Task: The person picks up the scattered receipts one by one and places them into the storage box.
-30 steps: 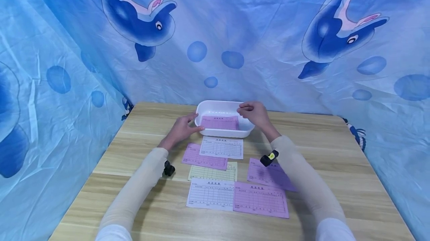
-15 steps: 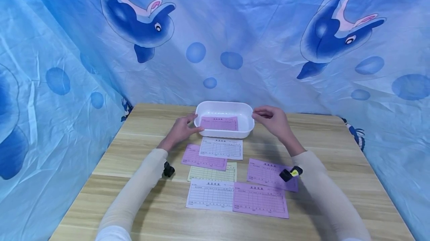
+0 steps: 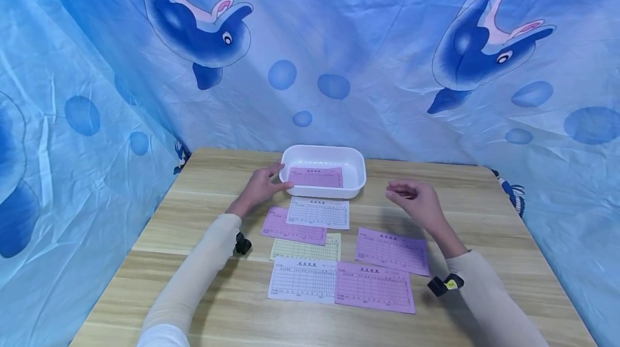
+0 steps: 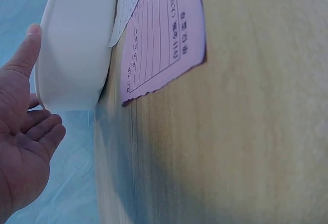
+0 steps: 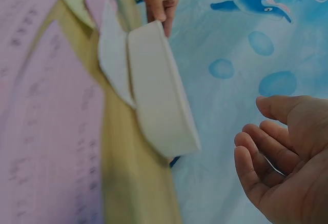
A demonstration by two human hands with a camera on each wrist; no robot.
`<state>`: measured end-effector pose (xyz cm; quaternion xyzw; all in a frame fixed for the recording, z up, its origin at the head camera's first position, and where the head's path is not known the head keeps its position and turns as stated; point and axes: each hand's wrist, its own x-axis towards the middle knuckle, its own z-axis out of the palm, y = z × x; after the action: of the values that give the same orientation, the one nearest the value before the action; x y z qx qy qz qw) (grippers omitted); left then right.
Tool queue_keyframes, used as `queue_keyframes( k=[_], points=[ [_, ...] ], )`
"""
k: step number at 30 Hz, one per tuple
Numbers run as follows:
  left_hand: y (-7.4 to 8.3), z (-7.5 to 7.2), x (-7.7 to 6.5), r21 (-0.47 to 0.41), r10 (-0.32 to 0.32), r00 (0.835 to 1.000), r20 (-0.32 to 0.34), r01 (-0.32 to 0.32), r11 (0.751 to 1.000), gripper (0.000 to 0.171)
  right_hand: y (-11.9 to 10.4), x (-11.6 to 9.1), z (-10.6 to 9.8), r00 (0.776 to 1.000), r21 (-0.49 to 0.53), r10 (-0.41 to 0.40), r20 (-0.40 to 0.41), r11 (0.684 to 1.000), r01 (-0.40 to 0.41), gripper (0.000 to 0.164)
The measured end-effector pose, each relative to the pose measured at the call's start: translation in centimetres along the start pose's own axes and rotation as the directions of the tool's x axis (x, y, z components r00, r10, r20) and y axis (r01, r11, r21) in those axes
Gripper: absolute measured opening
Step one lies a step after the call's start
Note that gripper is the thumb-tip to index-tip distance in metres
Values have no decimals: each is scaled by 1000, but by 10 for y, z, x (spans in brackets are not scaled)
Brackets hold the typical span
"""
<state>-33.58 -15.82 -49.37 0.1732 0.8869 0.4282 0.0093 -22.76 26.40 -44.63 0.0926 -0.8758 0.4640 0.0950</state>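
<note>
In the head view a white plastic tray (image 3: 325, 193) stands near the back of the table, with a pink printed receipt slip (image 3: 316, 177) lying inside. My left hand (image 3: 259, 186) holds the tray by its left end, the thumb reaching along the front corner; the left wrist view shows the other fingers loosely bent beside the wall. Right of the tray, over the table, is my right hand (image 3: 416, 203). Its fingers are loosely curled with nothing between them, as the right wrist view (image 5: 287, 157) confirms. Nearest below it lies a pink slip (image 3: 393, 251).
A white slip (image 3: 318, 214) lies just before the tray, overlapping a pink slip (image 3: 290, 228). Closer to me are a pale green slip (image 3: 305, 250), another white slip (image 3: 301, 281) and a large pink slip (image 3: 375, 287). A blue dolphin-print curtain (image 3: 334, 121) hangs behind the wooden table (image 3: 232, 309).
My right hand has moved from above the tray's right side, past its right end, to the right and towards me. The left hand and the tray have stayed put.
</note>
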Motion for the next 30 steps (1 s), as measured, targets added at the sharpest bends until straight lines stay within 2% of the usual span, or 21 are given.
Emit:
queue_keyframes(
  k=[7, 12, 19, 30],
  points=[
    [1, 0, 0, -4, 13, 1000, 0, -13, 1000, 82, 23, -31, -4, 1000, -81, 21, -11, 996, -22, 35],
    [1, 0, 0, -2, 15, 1000, -2, -15, 1000, 82, 36, -48, -10, 995, -151, 91, -30, 984, -94, 35],
    [1, -1, -1, -16, 3, 1000, 9, -3, 1000, 83, 54, -68, -17, 973, -165, 230, -30, 959, -231, 38],
    [0, -1, 0, -14, 13, 1000, 11, -13, 1000, 84, 73, -88, -18, 955, -219, 298, -6, 931, -292, 45]
  ],
)
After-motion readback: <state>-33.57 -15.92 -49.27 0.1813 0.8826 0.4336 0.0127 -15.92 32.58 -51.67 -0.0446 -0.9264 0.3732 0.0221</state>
